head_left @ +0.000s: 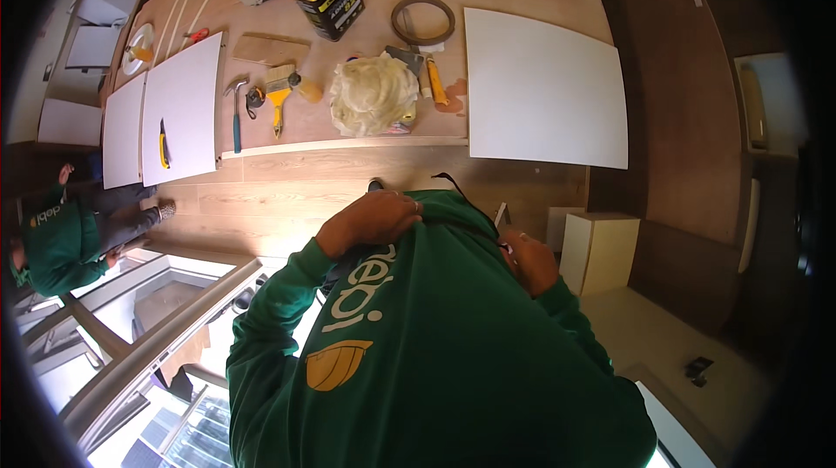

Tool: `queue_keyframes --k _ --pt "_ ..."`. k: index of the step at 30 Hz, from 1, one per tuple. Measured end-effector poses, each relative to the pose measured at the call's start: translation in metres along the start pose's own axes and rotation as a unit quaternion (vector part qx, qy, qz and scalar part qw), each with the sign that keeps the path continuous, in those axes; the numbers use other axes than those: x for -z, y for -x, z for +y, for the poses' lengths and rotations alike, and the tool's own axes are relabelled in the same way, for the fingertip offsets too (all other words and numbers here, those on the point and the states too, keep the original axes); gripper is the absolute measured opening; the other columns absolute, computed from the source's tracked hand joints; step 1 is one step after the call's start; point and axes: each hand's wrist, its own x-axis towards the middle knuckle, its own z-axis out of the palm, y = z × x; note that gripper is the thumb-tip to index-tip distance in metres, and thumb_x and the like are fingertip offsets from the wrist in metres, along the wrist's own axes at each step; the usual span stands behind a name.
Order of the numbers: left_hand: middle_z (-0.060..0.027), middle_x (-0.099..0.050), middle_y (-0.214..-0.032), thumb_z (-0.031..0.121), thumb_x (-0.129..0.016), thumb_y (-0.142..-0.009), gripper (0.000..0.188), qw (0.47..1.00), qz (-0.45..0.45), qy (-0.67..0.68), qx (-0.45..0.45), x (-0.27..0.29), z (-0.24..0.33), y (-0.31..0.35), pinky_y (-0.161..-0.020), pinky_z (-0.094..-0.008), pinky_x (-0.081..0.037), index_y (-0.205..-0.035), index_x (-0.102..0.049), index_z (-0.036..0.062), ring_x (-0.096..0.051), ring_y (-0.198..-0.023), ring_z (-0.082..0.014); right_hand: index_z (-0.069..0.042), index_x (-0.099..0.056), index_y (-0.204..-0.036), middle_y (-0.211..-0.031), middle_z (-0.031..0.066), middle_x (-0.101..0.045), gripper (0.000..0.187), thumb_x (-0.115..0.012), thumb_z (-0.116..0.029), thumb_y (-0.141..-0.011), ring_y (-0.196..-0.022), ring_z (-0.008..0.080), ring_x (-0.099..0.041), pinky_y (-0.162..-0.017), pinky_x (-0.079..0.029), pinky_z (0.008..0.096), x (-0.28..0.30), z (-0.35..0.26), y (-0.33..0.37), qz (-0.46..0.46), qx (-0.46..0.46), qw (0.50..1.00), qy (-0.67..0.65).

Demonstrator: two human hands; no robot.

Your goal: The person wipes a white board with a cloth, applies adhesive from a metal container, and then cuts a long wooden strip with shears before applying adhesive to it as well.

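A dark strap (466, 226) crosses the front of my green sweatshirt (470, 337) at the waist, and a thin loose end of it curves out. At its left end my left hand (374, 218) is closed, fingers bent together against the cloth. My right hand (529, 263) is closed at the strap's other end, close to my body; its fingertips are partly hidden. Beyond my hands, on the wooden worktable, lie a bundle of cream cloth (373, 95), a hammer (236, 115), a wide paintbrush (279, 98) and a tape measure (254, 101).
White panels (547, 89) lie at the table's right and left, a yellow utility knife (164, 144) on the left one. A black can (331, 0), brown tape roll (422, 20) and yellow tube (437, 80) stand farther back. At left is another person (70, 224); at right, a cabinet box (599, 250).
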Motion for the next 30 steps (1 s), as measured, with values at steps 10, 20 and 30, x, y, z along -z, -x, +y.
queue_keyframes --k 10,20,30 --pt "-0.0175 -0.064 -0.090 0.016 -0.054 -0.097 0.016 0.994 0.082 0.026 0.064 -0.002 -0.004 0.107 -0.079 -0.0475 -0.050 -0.100 -0.062 0.0033 -0.062 -0.088 -0.0397 -0.012 -0.060 -0.102 -0.095 0.0078 -0.064 0.017 -0.067 -0.015 -0.086 -0.081 0.0313 -0.066 -0.065 -0.053 0.0425 -0.001 -0.045 -0.074 -0.010 0.317 0.948 0.038" --pt "-0.0188 -0.062 -0.083 0.016 -0.055 -0.095 0.016 0.982 0.127 0.069 0.118 -0.016 0.000 0.111 -0.073 -0.0476 -0.047 -0.092 -0.060 0.0014 -0.059 -0.082 -0.0410 -0.011 -0.064 -0.096 -0.086 0.0084 -0.063 0.015 -0.058 -0.023 -0.089 -0.076 0.0308 -0.064 -0.066 -0.052 0.0426 -0.008 -0.039 -0.085 -0.124 0.312 0.942 -0.004" --pt "-0.0159 -0.066 -0.082 0.022 -0.057 -0.098 0.017 0.967 -0.079 0.159 0.183 -0.001 0.016 0.062 -0.071 -0.0389 -0.050 -0.102 -0.063 0.0065 -0.065 -0.075 -0.0306 -0.008 -0.069 -0.095 -0.079 0.0025 -0.066 0.026 -0.054 -0.029 -0.099 -0.068 0.0101 -0.062 -0.059 -0.052 0.0255 -0.094 0.141 -0.110 0.051 -0.060 0.868 -0.490"
